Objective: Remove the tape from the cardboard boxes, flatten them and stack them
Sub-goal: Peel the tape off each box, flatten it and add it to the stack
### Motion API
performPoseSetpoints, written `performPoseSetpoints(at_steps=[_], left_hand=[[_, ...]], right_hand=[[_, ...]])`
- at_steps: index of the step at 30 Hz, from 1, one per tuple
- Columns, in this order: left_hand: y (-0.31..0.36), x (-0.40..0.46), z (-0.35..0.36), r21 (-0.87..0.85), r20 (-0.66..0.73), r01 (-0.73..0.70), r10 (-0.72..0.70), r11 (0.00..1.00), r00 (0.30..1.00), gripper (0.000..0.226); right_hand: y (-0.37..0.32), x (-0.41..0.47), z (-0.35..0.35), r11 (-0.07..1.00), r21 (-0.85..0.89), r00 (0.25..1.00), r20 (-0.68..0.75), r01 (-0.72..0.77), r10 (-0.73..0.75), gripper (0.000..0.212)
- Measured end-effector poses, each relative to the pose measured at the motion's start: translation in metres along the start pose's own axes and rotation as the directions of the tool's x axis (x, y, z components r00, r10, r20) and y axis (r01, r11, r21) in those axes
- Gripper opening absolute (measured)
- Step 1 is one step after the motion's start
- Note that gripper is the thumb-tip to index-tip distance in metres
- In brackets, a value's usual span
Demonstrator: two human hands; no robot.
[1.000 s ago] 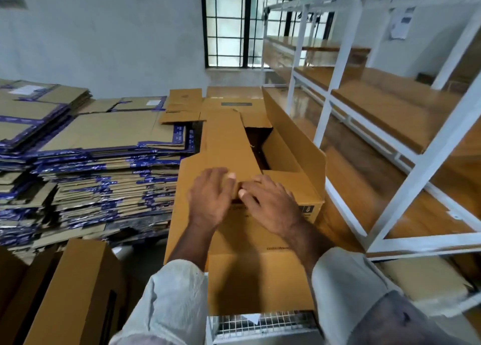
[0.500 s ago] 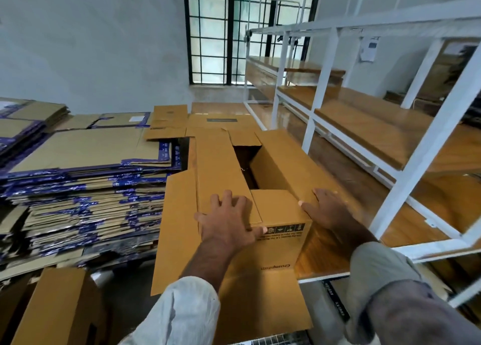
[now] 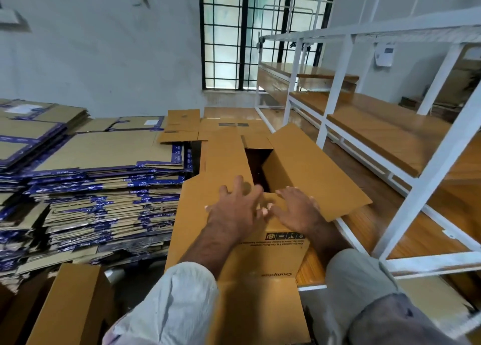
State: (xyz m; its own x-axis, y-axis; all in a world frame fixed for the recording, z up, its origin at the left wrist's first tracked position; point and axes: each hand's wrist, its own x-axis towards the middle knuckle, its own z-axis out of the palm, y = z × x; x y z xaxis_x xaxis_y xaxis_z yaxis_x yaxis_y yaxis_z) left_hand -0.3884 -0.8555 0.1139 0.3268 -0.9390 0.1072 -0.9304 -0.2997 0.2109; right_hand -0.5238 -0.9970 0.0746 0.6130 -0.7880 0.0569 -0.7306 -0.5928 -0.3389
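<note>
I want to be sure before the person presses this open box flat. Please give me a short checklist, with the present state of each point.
1. Top flaps of the open box folded out: ok, long flaps lie open on both sides.
2. Both hands on the box: ok, left hand and right hand rest with spread fingers on the near short flap.
3. Inside of box empty: cannot tell, the opening is dark.
4. Tape removed: cannot tell, no tape shows on the visible faces.
5. Place to stack: ok, the stack of flattened boxes lies just left.
</note>
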Motion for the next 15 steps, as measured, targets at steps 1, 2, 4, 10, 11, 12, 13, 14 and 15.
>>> performPoseSetpoints(at_steps=[1,2,4,10,11,12,13,14,15], left_hand=[[-0.005,-0.002,-0.004,-0.123,-0.105,0.028,-0.041,0.992,0.994,0.047],[-0.012,-0.004,-0.007,-0.254,-0.223,0.038,-0.096,0.966,0.970,0.044],[-0.032,-0.008,-0.015,-0.509,-0.420,-0.003,-0.246,0.861,0.874,0.042],[-0.098,-0.042,0.002,-0.972,-0.174,-0.234,-0.656,-0.004,0.735,0.034],[-0.105,-0.049,0.011,-0.968,-0.099,-0.231,-0.692,-0.100,0.715,0.035],[-0.111,-0.054,0.019,-0.961,-0.027,-0.216,-0.718,-0.173,0.696,0.034],[-0.115,-0.059,0.026,-0.953,0.036,-0.197,-0.730,-0.232,0.683,0.033],[-0.116,-0.063,0.031,-0.943,0.088,-0.179,-0.727,-0.282,0.681,0.031],[-0.117,-0.066,0.033,-0.932,0.128,-0.162,-0.714,-0.323,0.688,0.031]], right_hand=[[-0.005,0.000,0.003,1.000,-0.006,1.000,0.008,0.016,-0.016,0.064],[-0.009,0.002,0.006,1.000,-0.015,1.000,0.017,0.026,-0.026,0.064],[-0.015,0.004,0.009,0.999,-0.018,0.999,0.031,0.041,-0.041,0.063],[-0.028,0.006,0.016,0.999,-0.032,0.994,0.109,0.021,-0.018,0.067],[-0.029,0.004,0.018,0.999,-0.044,0.994,0.108,0.020,-0.016,0.067],[-0.029,0.003,0.020,0.998,-0.054,0.994,0.104,0.018,-0.012,0.067],[-0.031,0.002,0.021,0.998,-0.060,0.995,0.102,0.015,-0.009,0.067],[-0.032,0.001,0.021,0.998,-0.064,0.995,0.101,0.012,-0.006,0.066],[-0.034,0.001,0.021,0.998,-0.069,0.995,0.104,0.009,-0.002,0.065]])
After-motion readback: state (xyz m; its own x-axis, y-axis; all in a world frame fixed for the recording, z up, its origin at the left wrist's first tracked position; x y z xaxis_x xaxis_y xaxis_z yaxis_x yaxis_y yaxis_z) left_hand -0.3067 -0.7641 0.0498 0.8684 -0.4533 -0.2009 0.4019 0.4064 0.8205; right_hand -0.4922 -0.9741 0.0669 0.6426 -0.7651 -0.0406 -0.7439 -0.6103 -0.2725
